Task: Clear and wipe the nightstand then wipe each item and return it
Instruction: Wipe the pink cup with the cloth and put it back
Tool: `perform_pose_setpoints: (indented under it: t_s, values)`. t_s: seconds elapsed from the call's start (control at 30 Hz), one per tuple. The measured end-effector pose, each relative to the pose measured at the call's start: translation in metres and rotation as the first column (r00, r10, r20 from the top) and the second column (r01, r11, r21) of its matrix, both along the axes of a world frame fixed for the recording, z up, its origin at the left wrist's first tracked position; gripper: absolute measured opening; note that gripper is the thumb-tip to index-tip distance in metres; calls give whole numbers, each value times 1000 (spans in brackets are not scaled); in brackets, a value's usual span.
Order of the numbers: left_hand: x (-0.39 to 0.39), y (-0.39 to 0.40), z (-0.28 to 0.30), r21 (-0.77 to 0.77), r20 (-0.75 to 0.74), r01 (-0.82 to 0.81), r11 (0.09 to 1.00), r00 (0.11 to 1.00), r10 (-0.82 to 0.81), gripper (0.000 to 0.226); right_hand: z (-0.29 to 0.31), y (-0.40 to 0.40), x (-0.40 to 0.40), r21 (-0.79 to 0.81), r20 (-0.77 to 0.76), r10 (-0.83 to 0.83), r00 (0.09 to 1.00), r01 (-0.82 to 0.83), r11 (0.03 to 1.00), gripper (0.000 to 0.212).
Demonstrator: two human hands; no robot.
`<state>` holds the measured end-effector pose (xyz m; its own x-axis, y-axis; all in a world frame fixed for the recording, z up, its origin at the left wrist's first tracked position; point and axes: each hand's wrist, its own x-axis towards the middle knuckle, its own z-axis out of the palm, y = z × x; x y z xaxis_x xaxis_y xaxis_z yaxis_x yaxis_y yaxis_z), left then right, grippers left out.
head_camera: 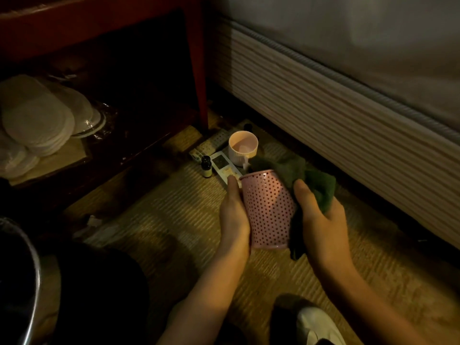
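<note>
A pink perforated metal cup (268,210) is held tilted above the woven floor mat, its open end pointing away from me. My left hand (234,215) grips its left side. My right hand (321,220) presses a dark green cloth (311,180) against the cup's right side and rim. On the mat behind it stand a white ribbed mug (242,149), a small dark bottle (206,166), a white remote (224,166) and two more remotes (211,143). The red wooden nightstand (198,70) rises at the upper left.
A bed with a striped mattress edge (336,115) runs along the right. Stacked white round pads (34,120) lie on the nightstand's low shelf. A metal rim (32,270) shows at the lower left. A white shoe (316,324) is at the bottom.
</note>
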<state>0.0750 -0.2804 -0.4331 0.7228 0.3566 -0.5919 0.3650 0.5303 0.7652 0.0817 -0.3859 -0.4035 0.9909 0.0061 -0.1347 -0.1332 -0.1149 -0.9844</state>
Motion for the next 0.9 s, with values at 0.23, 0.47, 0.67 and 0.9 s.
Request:
perform_pose_setpoints:
  t_s: [0.23, 0.47, 0.67, 0.9]
  values:
    - [-11, -16, -3, -8, 256, 140, 990, 957, -133, 75, -8, 5, -4, -314, 313, 154, 937, -51, 948, 50]
    - [-6, -3, -14, -100, 318, 262, 960, 923, -218, 94, 4, 4, 4, 214, 2, 93, 996, -91, 973, 15]
    - [-12, 1, -12, -310, 480, 354, 882, 859, -176, 94, 10, -2, 26, 290, -328, 105, 939, -6, 957, 29]
    - [-6, -4, -13, -44, 237, 217, 975, 950, -201, 70, -1, -2, 11, 175, -59, -29, 998, 39, 984, 11]
